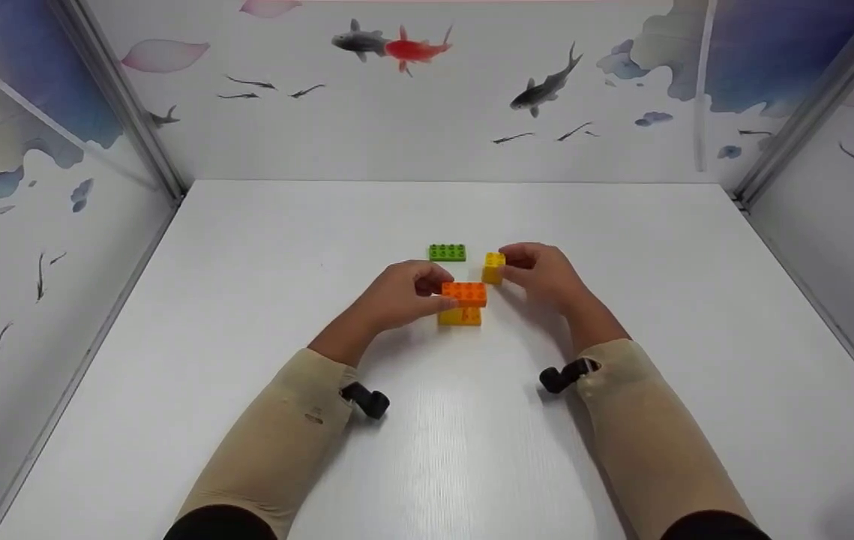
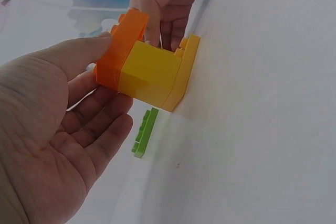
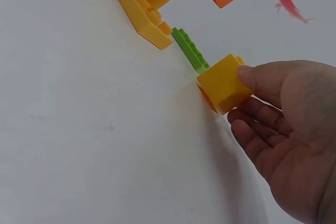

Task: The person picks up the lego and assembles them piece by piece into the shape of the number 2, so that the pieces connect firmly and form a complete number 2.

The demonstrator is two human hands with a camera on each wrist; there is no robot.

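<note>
The left hand [image 1: 406,296] pinches a glossy orange block [image 1: 465,292], studded and rectangular, between thumb and fingers. It tops a smooth-sided yellow middle block [image 2: 149,72], joined to a thin amber plate [image 1: 471,316] whose bare studs stand beyond that block. The right hand [image 1: 543,274] grips a small, boxy yellow block [image 1: 493,268] by thumb and fingertips, just beside the stack. Both forearms slant inward in creased beige sleeves [image 1: 277,442], palms facing each other. A flat green plate [image 1: 447,253], studs up, lies past the stack toward the far edge of the white, faintly grained surface [image 1: 307,225], roughly midway between its side edges.
</note>
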